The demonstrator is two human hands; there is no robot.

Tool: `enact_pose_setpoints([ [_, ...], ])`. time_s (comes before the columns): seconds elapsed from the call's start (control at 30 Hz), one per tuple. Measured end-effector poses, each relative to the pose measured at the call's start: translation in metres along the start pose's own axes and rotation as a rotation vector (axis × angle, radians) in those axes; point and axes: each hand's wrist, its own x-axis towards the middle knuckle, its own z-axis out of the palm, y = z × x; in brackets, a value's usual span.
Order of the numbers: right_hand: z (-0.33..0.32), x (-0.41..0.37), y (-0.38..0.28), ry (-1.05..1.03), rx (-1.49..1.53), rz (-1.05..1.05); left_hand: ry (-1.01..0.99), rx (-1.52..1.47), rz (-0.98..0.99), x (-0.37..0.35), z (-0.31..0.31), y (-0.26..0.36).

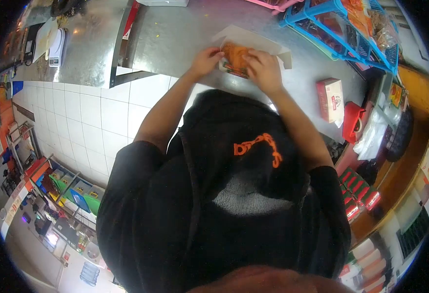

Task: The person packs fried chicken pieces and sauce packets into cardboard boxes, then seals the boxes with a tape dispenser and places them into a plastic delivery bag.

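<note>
Steel counter runs across the top of the view, with white tiles below its edge. On it, straight ahead of the person, sits a small tray filled with a lumpy orange-brown piece of food. The tray rests on an unfolded pale carton, whose flaps stick out beyond it on both sides.

To the right, well apart from the tray, lies a red and white box, and just past that a red holder. A blue basket full of packets stands at the far right corner of the counter. Far to the left a white scale sits on a second steel surface. Nothing lies between the hands and the tray; the person's black shirt fills the lower half of the view.

The left hand is curled against the left side of the tray, fingers bent onto its edge. The right hand covers the right side, fingers folded over the rim and touching the food. Both hands grasp the tray, which stays flat on the carton.
</note>
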Motion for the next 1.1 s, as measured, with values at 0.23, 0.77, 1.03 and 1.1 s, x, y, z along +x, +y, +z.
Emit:
enact_pose_setpoints([
  [0.23, -0.003, -0.019, -0.015, -0.302, -0.323, -0.112, -0.004, -0.012, -0.031, -0.001, -0.001, 0.002],
  [0.77, -0.055, 0.006, 0.053, 0.078, 0.186, 0.46, 0.085, 0.575, 0.522, 0.028, -0.033, 0.105],
  [1.03, -0.006, -0.062, 0.02, 0.111, 0.115, 0.508, -0.144, 0.947, 0.572, -0.027, -0.023, 0.047],
  [1.1, 0.008, -0.063, 0.019, 0.173, 0.517, 0.717, -0.239, 0.582, 0.554, -0.031, -0.02, 0.032],
])
